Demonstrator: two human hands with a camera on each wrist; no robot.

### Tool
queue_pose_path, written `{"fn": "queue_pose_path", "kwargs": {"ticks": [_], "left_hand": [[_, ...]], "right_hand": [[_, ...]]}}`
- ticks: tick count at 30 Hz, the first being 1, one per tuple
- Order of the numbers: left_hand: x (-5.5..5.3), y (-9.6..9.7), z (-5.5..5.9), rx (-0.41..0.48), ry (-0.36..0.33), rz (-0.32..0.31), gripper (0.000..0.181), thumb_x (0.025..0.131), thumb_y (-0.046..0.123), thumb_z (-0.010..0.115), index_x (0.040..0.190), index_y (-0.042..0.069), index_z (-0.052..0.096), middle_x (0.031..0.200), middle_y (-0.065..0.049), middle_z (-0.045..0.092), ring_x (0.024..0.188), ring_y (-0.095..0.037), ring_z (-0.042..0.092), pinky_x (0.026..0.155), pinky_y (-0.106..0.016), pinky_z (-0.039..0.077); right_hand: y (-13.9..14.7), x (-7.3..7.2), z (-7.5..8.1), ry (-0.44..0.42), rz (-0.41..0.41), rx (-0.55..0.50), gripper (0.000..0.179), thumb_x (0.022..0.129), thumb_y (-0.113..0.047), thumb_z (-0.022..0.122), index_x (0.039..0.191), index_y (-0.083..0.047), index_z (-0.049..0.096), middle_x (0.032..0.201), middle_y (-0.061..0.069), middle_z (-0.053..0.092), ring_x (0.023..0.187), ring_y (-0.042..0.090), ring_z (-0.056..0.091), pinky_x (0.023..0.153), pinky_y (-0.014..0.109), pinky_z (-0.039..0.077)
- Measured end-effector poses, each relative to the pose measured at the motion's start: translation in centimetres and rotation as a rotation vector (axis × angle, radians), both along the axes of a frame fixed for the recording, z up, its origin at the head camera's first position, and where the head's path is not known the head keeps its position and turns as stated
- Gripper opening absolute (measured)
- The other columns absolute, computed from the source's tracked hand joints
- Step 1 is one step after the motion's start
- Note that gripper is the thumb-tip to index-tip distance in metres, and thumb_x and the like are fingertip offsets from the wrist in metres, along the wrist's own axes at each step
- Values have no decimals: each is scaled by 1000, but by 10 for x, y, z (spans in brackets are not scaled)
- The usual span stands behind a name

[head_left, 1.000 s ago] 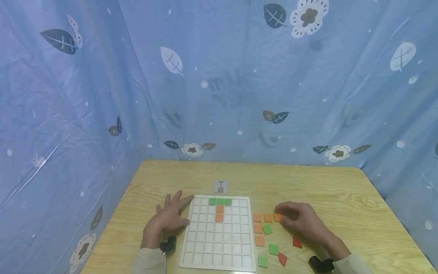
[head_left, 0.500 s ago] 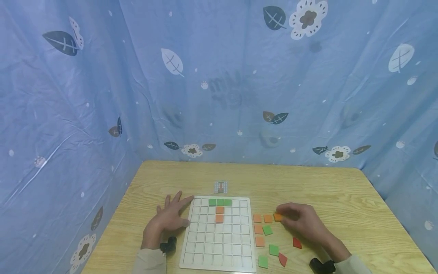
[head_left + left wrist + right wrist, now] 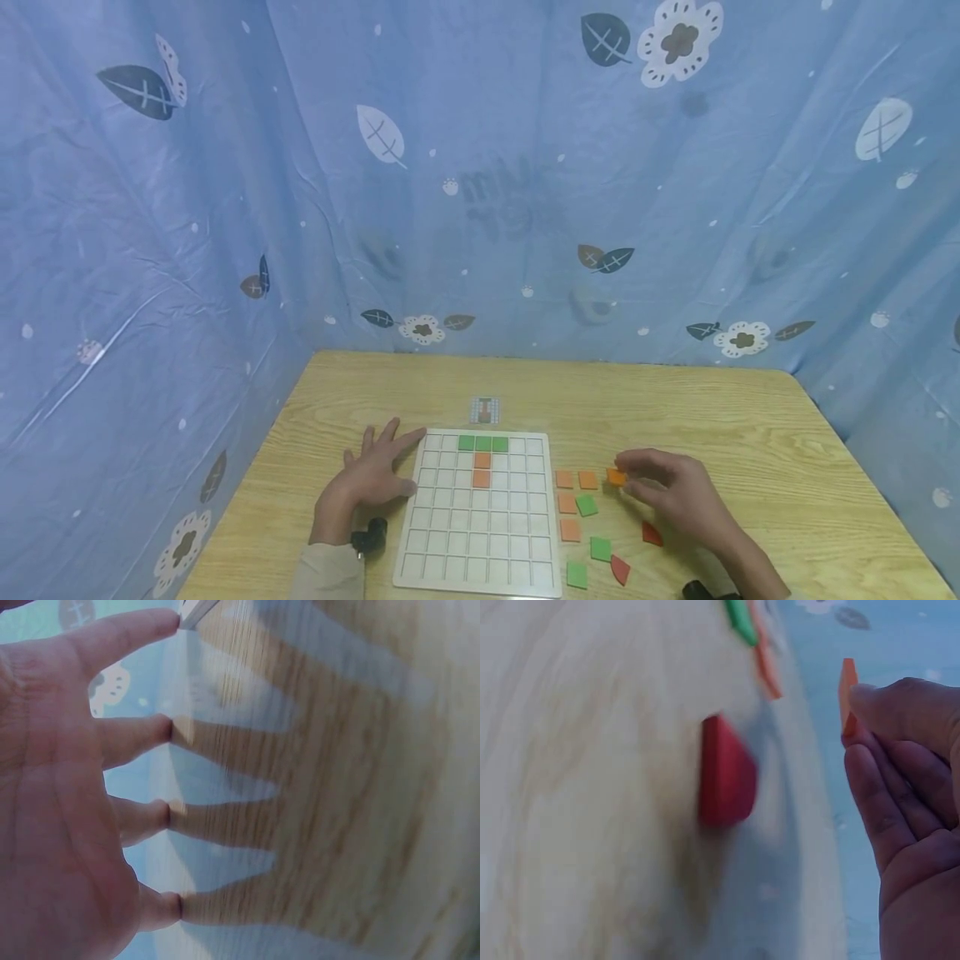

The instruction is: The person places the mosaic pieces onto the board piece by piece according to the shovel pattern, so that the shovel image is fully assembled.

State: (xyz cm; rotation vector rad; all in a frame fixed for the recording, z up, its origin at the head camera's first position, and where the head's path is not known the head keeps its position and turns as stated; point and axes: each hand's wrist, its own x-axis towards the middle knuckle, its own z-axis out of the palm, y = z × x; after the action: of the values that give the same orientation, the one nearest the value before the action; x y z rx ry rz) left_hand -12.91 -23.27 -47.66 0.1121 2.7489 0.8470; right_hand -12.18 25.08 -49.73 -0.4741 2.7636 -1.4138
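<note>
- Right hand (image 3: 675, 496): grasping one orange tile (image 3: 616, 477), pinched between thumb and fingertip.
- Left hand (image 3: 372, 477): no grasp. Fingers spread; index tip at the far-left corner of the board (image 3: 457, 522), thumb at its left edge.
- Tile location: right of the board, just right of the neighbour tile (image 3: 588, 480), beyond the red piece (image 3: 652, 533). Looks raised off the table (image 3: 675, 408), but the pictures don't settle how far.
- Step, my read: picking up this tile. Best done with a light pinch near the rim; thin stock probably pivots if squeezed off-centre.
- Lift should go straight up before any sideways travel, so the free edge doesn't snag the neighbour tile.
- Level it while it's in the air; a tilted edge would likely catch on any raised grid line.
- Light left-hand contact should be enough to steady the board; hard thumb pressure could shove it sideways.
- Orientation: free side of the tile points left, toward the board; the gripped side faces the hand.
- Axis: face looks square, so no real long axis. Right wrist view shows it nearly edge-on, a narrow strip running up-down in that view.
- Exact tilt: can't tell.
</note>
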Motion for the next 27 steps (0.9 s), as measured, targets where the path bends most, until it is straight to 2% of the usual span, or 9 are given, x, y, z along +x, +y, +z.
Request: {"fn": "queue_pose_path", "kwargs": {"ticks": [7, 15, 22, 27], "left_hand": [[0, 0, 0, -9, 4, -6, 89, 84, 16, 86, 165, 22, 50, 180, -29, 19, 162, -68, 3, 116, -95, 1], [0, 0, 0, 16, 9, -1, 92, 79, 13, 85, 165, 22, 51, 180, -30, 20, 162, -68, 3, 115, -96, 0], [0, -1, -2, 7, 15, -1, 92, 79, 12, 85, 164, 22, 52, 180, -29, 20, 162, -68, 3, 115, -96, 1], [0, -1, -2, 6, 15, 1, 92, 78, 13, 85, 164, 23, 52, 180, -29, 20, 162, -68, 3, 115, -96, 0]], "right_hand": [[-9, 11, 18, -8, -50, -14, 33, 95, -17, 86, 127, -16, 80, 119, -4, 83, 112, 5, 77, 93, 22, 63], [-21, 18, 32, 98, -76, 63, 33, 91, -12, 89, 122, -20, 82, 114, -10, 83, 106, 3, 78, 93, 34, 67], [-28, 21, 35, 143, -47, 51, 33, 90, -11, 89, 121, -21, 82, 113, -13, 83, 105, 6, 79, 90, 34, 67], [-36, 21, 32, 130, -23, 12, 34, 91, -9, 88, 122, -20, 82, 113, -12, 83, 104, 8, 79, 92, 33, 67]]}}
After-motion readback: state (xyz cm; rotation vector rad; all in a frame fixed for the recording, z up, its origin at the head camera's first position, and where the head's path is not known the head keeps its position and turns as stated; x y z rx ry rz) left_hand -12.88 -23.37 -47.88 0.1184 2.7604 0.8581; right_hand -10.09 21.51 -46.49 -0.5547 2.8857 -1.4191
